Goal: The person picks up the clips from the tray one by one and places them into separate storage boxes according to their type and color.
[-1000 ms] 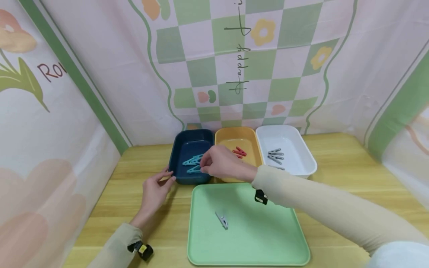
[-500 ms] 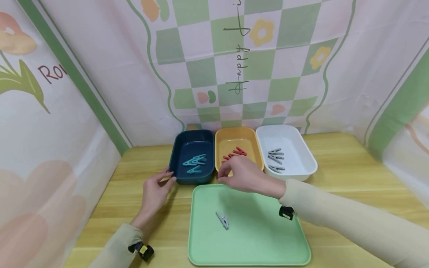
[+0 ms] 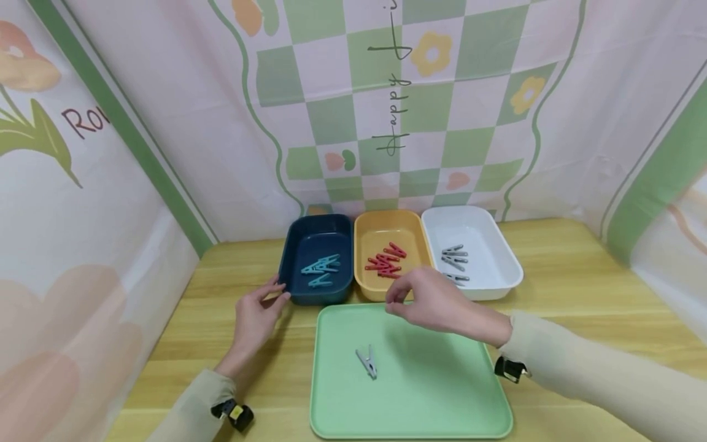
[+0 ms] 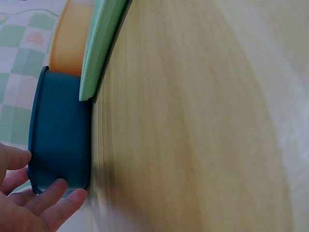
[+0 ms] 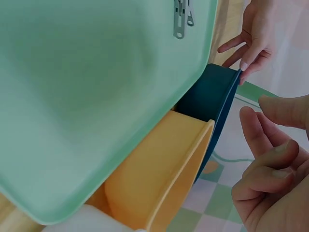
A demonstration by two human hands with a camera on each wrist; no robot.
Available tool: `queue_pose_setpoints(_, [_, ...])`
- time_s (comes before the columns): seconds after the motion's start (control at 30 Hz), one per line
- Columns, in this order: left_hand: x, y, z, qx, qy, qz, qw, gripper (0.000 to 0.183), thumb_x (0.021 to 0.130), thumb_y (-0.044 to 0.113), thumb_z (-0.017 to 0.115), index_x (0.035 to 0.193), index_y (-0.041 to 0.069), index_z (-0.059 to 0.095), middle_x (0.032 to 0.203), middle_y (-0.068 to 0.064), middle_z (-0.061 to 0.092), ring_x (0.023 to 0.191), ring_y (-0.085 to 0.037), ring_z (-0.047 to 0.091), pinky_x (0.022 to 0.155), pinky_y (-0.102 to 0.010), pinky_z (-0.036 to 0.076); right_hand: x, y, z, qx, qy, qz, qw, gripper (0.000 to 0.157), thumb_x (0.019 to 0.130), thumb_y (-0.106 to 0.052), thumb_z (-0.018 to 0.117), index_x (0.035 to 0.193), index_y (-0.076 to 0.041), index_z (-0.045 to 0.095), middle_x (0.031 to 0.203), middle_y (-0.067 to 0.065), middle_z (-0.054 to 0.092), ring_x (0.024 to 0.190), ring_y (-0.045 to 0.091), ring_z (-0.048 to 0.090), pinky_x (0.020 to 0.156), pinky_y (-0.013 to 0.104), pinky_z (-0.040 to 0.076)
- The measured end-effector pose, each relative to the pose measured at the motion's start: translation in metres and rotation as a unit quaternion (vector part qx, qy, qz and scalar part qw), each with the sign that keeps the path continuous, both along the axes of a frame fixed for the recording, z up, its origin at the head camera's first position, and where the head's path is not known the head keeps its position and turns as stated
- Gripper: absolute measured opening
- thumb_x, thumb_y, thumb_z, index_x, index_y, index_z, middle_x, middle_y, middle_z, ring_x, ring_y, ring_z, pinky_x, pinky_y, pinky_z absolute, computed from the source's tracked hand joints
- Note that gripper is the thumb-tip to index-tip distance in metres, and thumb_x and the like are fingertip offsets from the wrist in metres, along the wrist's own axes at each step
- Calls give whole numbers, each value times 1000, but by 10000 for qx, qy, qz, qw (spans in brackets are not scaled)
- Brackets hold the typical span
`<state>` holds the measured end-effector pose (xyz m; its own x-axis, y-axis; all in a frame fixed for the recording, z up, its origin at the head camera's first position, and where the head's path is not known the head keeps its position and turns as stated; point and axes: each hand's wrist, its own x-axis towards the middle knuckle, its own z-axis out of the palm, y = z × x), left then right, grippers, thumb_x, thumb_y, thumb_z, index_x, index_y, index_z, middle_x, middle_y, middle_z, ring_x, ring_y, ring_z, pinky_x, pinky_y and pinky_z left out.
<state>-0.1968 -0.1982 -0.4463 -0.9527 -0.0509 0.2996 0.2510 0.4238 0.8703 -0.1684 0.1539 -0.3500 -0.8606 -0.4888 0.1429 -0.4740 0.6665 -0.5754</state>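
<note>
At the front left corner of a dark blue bin [image 3: 317, 294], my left hand [image 3: 255, 322] holds the rim between thumb and fingers. Above the far part of a light green tray [image 3: 420, 399] hovers my right hand [image 3: 433, 302], its fingers loosely bent with nothing between them. One grey clothespin [image 3: 367, 363] lies on the tray, left of that hand. Several teal clothespins [image 3: 320, 265] lie in the blue bin. Red clothespins [image 3: 383, 263] are gathered in the yellow bin [image 3: 386, 221], and grey clothespins [image 3: 455, 261] in the white bin [image 3: 499, 270].
The three bins stand side by side along the back of the wooden table [image 3: 580, 276], just behind the tray. A patterned curtain [image 3: 386, 123] hangs behind them, with more cloth at both sides.
My right hand has drawn back from over the blue bin, moving right and toward me past the yellow bin to above the tray. The left hand stays at the blue bin's corner.
</note>
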Motion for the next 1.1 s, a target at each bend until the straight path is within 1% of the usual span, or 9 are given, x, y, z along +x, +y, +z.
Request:
queue_pose_setpoints(0.17, [0, 0, 0, 9, 5, -3, 10000, 24, 97, 2, 76, 120, -5, 74, 147, -17, 60, 110, -33, 73, 81, -24, 62, 6, 8, -5, 51, 22, -40, 10000, 6, 87, -13, 85, 87, -19, 82, 79, -17, 70, 75, 5, 64, 70, 31, 57])
queue_pose_setpoints(0.37, [-1, 0, 0, -36, 65, -35, 10000, 24, 97, 1, 76, 120, -5, 74, 147, -18, 60, 112, -34, 73, 82, -24, 62, 13, 18, -14, 85, 59, -33, 9999, 11, 87, -12, 84, 86, -22, 81, 76, -19, 68, 72, 4, 61, 68, 28, 53])
queue_pose_setpoints(0.5, [-1, 0, 0, -60, 37, -19, 10000, 24, 96, 1, 76, 120, -5, 74, 147, -18, 60, 113, -34, 72, 82, -24, 62, 15, 24, -19, 90, 49, -9, 9999, 8, 86, -15, 85, 87, -21, 81, 77, -20, 67, 74, 2, 61, 69, 28, 52])
queue_pose_setpoints(0.67, [1, 0, 1, -40, -67, 36, 10000, 26, 96, 0, 76, 121, -5, 74, 148, -17, 59, 114, -34, 72, 82, -24, 62, 19, 29, -27, 51, -45, 76, 9999, 7, 86, -16, 86, 88, -20, 81, 77, -20, 67, 74, 2, 62, 69, 26, 54])
queue_pose_setpoints(0.8, [1, 0, 1, -61, -93, 68, 9999, 26, 96, 0, 76, 122, -5, 74, 148, -17, 59, 113, -34, 72, 83, -24, 62, 21, 30, -33, 106, -162, 82, 9998, 7, 86, -17, 87, 90, -19, 82, 78, -21, 67, 75, 2, 63, 68, 25, 55])
queue_pose_setpoints(0.87, [1, 0, 1, -76, -87, 72, 9999, 26, 96, 0, 76, 122, -5, 74, 148, -16, 59, 112, -33, 72, 82, -24, 62, 22, 29, -36, 155, -163, 87, 9997, 9, 85, -18, 87, 91, -18, 82, 79, -22, 67, 76, 4, 65, 69, 25, 56])
queue_pose_setpoints(1.0, [1, 1, 1, -44, -84, 58, 9999, 26, 96, 1, 76, 122, -5, 73, 148, -16, 59, 110, -33, 73, 82, -24, 62, 23, 25, -40, 261, -62, 192, 9995, 11, 84, -19, 89, 93, -19, 82, 81, -23, 68, 80, 8, 68, 72, 28, 57])
queue_pose_setpoints(1.1, [0, 1, 1, -1, -93, 52, 9999, 26, 96, 0, 76, 122, -5, 73, 148, -16, 59, 110, -33, 73, 82, -23, 62, 23, 20, -42, 367, -142, 263, 9989, 11, 85, -20, 88, 95, -20, 82, 83, -24, 69, 84, 11, 69, 75, 31, 58])
